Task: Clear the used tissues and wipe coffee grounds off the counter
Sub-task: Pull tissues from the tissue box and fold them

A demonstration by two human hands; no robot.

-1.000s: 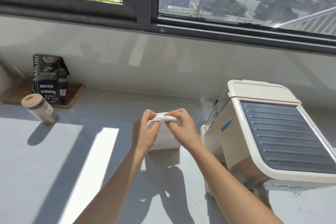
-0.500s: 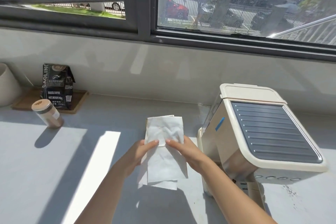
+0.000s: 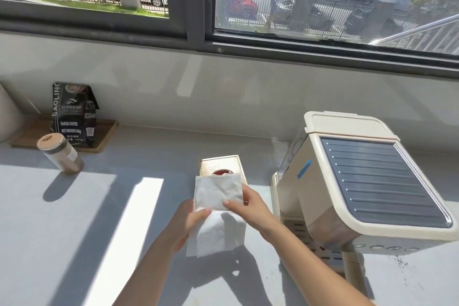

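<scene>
A white tissue point(image 3: 218, 192) hangs in the air over the grey counter point(image 3: 74, 218), held by both hands. My left hand point(image 3: 188, 226) pinches its lower left part and my right hand point(image 3: 248, 208) pinches its right edge. The sheet's lower part droops down below my fingers. Just behind it stands a wooden tissue box point(image 3: 223, 165) with an oval opening on top. Dark coffee grounds point(image 3: 402, 271) speckle the counter at the right, in front of the coffee machine.
A cream coffee machine point(image 3: 360, 186) stands right of my hands. At the back left a black coffee bag point(image 3: 73, 114) sits on a wooden tray point(image 3: 104, 136), with a lidded jar point(image 3: 60, 153) in front of it. A window runs along the back wall.
The tissue has come fully out of the box and been drawn toward me and down. The box top, hidden before, now shows behind it.
</scene>
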